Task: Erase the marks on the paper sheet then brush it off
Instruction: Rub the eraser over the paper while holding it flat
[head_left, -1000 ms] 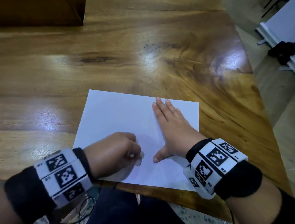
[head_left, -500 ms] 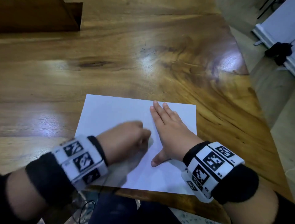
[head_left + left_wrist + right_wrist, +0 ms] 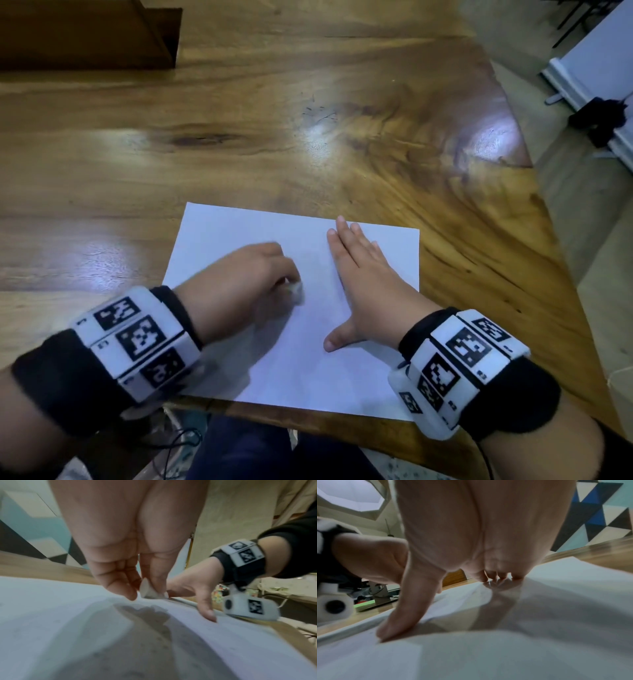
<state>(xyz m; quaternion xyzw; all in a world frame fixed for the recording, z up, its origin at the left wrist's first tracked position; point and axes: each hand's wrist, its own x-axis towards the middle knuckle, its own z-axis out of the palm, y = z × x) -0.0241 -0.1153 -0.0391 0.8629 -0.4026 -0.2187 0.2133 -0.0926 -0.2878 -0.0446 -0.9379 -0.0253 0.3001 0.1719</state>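
Head view: left hand (image 3: 246, 274) pinches a white eraser (image 3: 297, 291) — right hand (image 3: 366, 274) flat on smooth paper sheet (image 3: 222, 236).

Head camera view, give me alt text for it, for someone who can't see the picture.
A person's left hand pinches a small white eraser against a white paper sheet on a glossy wooden table, while the right hand lies flat on the sheet, fingers straight, pinning it down. Both wrists wear black bands with black-and-white marker blocks.

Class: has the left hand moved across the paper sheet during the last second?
Yes. The left hand, pinching the eraser, moved away from the paper sheet's near edge, towards its middle.
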